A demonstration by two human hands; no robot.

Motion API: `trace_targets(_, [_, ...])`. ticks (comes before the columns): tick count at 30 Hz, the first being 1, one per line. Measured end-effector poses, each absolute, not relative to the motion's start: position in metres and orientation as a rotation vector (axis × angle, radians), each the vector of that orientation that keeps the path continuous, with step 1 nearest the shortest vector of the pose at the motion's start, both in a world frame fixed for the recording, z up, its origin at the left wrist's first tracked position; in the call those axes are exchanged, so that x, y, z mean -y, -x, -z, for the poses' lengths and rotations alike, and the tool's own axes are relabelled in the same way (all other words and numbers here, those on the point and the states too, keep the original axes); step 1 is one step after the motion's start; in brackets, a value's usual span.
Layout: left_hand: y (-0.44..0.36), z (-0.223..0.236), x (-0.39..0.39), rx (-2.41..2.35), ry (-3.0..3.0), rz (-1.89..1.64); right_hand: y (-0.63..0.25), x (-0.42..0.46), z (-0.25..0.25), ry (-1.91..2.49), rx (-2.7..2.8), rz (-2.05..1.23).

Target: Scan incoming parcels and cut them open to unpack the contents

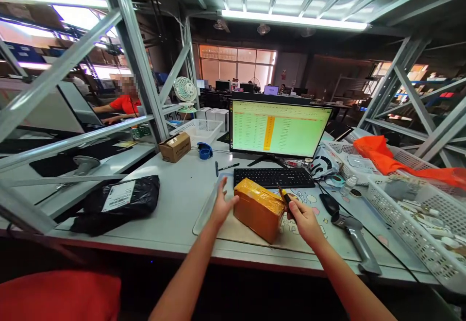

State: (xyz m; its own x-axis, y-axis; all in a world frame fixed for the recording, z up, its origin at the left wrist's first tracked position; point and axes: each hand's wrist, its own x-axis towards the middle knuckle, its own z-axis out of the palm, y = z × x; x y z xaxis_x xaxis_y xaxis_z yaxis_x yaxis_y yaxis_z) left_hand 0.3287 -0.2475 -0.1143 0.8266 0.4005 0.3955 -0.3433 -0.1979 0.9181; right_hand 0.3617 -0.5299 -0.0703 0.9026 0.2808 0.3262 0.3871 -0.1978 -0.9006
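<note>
A cardboard box [257,211] wrapped in shiny brown tape stands on the desk mat [233,228], in front of the keyboard [274,177]. My left hand [222,207] is at the box's left side, its fingers spread, and the thumb reaches toward the box's edge. Whether the thumb touches it I cannot tell. In my right hand [300,214] is a yellow and black utility knife [285,195], its tip pointing up and left by the box's right end. The fingers are wrapped round its handle.
A black plastic parcel [125,199] with a white label lies at left. Behind it are a small carton [175,147] and a blue tape dispenser [205,151]. A monitor [280,126] stands behind the keyboard. To the right are a barcode scanner [355,241], a mouse [329,204] and a white basket [411,233].
</note>
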Motion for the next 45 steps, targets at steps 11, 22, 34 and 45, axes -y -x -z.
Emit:
trace_targets(11, [-0.280, 0.137, 0.327, 0.036, -1.765, -0.589, -0.334, 0.574, 0.014, 2.303, 0.944, 0.113])
trace_targets(22, [-0.263, 0.153, 0.355, 0.065, -1.879, -0.809, -0.292, 0.553, -0.004, 2.848, 1.158, 0.180])
trace_targets(34, [-0.248, 0.153, 0.320, -0.113, -1.909, -0.746, -0.409, 0.734, 0.037, 3.090, 0.247, 0.148])
trace_targets(45, [-0.243, 0.161, 0.355, 0.115, -2.104, -1.057, -0.283, 0.604, 0.012, 2.678, 1.087, 0.193])
